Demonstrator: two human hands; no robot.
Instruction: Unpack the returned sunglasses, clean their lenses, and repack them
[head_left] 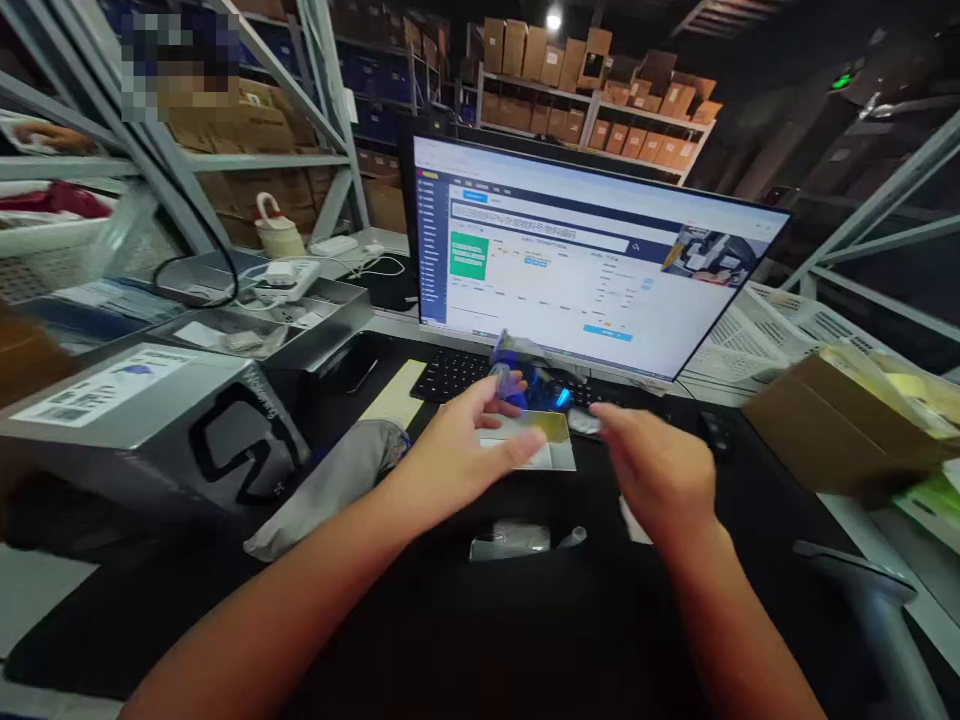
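Two bare hands work above a black desk mat in the head view. The left hand spreads its fingers over a flat white-and-gold card, but whether it grips the card or only lies on it I cannot tell. The right hand is blurred and curled loosely just beside the card, near a small silvery piece; its grip cannot be made out either. A shiny blue packet stands just behind the left fingers, in front of a black keyboard. A clear plastic bag lies on the mat below the hands, and a grey pouch lies to the left of them.

Further left sits a grey-and-black box with a white barcode label, and behind it a metal tray holding papers and a white charger. A monitor showing a web form stands behind the keyboard. A blurred cardboard box intrudes at the right, before a white plastic crate. Shelves stacked with brown cartons rise behind.
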